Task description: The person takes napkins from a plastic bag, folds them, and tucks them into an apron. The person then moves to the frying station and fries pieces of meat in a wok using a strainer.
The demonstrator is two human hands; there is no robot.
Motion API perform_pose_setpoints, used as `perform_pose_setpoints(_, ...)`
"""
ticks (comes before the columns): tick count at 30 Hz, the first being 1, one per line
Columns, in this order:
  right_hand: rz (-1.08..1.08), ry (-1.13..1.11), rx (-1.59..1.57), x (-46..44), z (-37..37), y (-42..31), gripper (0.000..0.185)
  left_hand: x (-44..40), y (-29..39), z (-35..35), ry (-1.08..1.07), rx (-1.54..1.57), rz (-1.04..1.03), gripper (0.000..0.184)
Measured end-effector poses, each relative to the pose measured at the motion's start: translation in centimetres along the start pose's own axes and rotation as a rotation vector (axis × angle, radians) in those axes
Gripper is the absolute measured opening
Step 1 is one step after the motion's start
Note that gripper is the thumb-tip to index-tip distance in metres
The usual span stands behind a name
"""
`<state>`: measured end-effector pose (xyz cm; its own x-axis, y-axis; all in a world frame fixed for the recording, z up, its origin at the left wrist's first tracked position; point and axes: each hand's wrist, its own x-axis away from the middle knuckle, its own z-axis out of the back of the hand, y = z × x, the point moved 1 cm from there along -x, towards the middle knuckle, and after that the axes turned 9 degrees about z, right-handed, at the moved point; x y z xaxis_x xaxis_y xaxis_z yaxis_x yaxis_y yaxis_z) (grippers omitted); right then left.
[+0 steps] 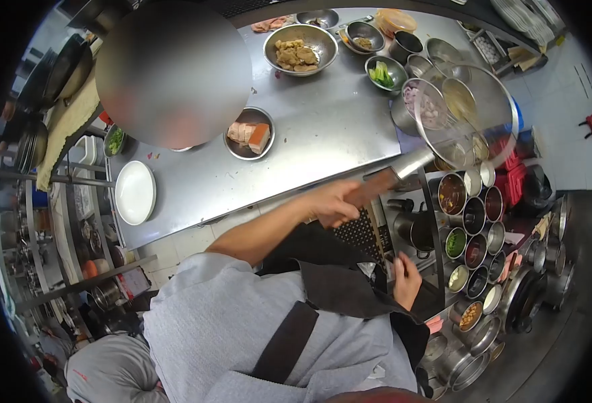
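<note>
My left hand [337, 203] is closed round the wooden handle of a large round strainer [467, 115]. The strainer is blurred and reaches right, over metal bowls and pots beyond the counter edge. Lower right, my right hand [407, 282] is close to my apron, its fingers curled; what it holds, if anything, I cannot make out. A dark pot [422, 232] stands just above it. Left of the strainer, a metal bowl [264, 149] on the steel counter [323, 144] holds blocks of meat.
A white plate [135, 193] lies at the counter's left end. Farther back are a bowl of brown pieces [323, 46] and a bowl of greens [401, 75]. Several food containers [452, 193] crowd the right. A blurred area hides the upper left; another person [111, 366] is at lower left.
</note>
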<state>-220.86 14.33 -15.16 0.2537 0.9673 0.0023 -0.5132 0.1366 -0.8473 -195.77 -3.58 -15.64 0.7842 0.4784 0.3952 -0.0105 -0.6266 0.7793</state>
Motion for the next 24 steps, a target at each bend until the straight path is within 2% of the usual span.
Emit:
perform_pose_setpoints(2, -0.111, 0.018, -0.473, -2.7, -1.8, -2.9, 0.032, -0.8, 0.3, -3.6, -0.053, -0.197, 0.064, 0.047)
perform_pose_setpoints(3, -0.121, 0.044, -0.479, -3.7, -2.8, -3.5, 0.032, -1.4, 0.2, -5.3, -0.081, -0.311, 0.048, 0.045)
perform_pose_setpoints(4, -0.165, 0.114, -0.731, -4.6, -3.5, -3.8, 0.033, -2.1, 0.0, -6.8, -0.116, -0.427, 0.029, 0.043)
perform_pose_setpoints(5, -0.201, 0.191, -0.985, -4.5, -3.7, -3.9, 0.034, -2.7, -0.4, -8.2, -0.103, -0.576, -0.076, 0.042)
perform_pose_setpoints(6, -0.204, 0.230, -0.993, -3.8, -3.3, -4.0, 0.034, -3.3, -0.7, -9.5, -0.094, -0.723, -0.187, 0.040)
perform_pose_setpoints(7, -0.237, 0.337, -1.032, -3.1, -2.6, -4.3, 0.033, -4.8, -2.2, -9.9, -0.147, -0.770, -0.202, 0.049)
perform_pose_setpoints(8, -0.268, 0.446, -1.068, -2.4, -2.1, -4.2, 0.032, -5.1, -2.0, -10.5, -0.187, -0.787, -0.193, 0.049)
perform_pose_setpoints(10, -0.210, 0.631, -1.218, 0.1, -0.5, -0.4, 0.034, -5.5, -1.5, -11.6, -0.381, -0.667, -0.032, 0.054)
perform_pose_setpoints(11, -0.251, 0.719, -1.190, 1.5, 0.9, 0.6, 0.033, -5.5, -1.8, -11.2, -0.466, -0.455, 0.047, 0.056)
perform_pose_setpoints(13, -0.318, 0.932, -1.103, 4.4, 3.4, 1.8, 0.029, -6.0, -2.6, -9.8, -0.317, -0.437, 0.235, 0.055)
perform_pose_setpoints(14, -0.366, 1.025, -1.040, 5.8, 4.4, 2.2, 0.027, -6.4, -4.1, -8.2, -0.258, -0.467, 0.212, 0.052)
perform_pose_setpoints(15, -0.407, 1.033, -1.024, 7.9, 5.2, 4.3, 0.026, -5.9, -4.0, -7.5, -0.115, -0.549, 0.306, 0.051)
perform_pose_setpoints(17, -0.407, 1.181, -0.975, 10.6, 6.7, 4.8, 0.025, -7.6, -7.3, -3.8, -0.061, -0.681, 0.479, 0.044)
perform_pose_setpoints(18, -0.389, 1.206, -1.028, 12.1, 7.2, 5.8, 0.023, -7.9, -8.6, -3.0, -0.032, -0.640, 0.459, 0.040)
perform_pose_setpoints(21, -0.285, 1.415, -1.135, 15.1, 7.5, 9.1, 0.019, -8.6, -9.3, -4.1, -0.079, -0.812, 0.546, 0.039)
perform_pose_setpoints(23, -0.291, 1.472, -1.156, 16.4, 8.1, 11.0, 0.019, -9.1, -9.4, -5.3, -0.098, -1.076, 0.453, 0.036)
perform_pose_setpoints(24, -0.289, 1.557, -1.160, 16.8, 8.8, 12.1, 0.019, -9.7, -9.8, -5.7, -0.084, -1.082, 0.403, 0.037)
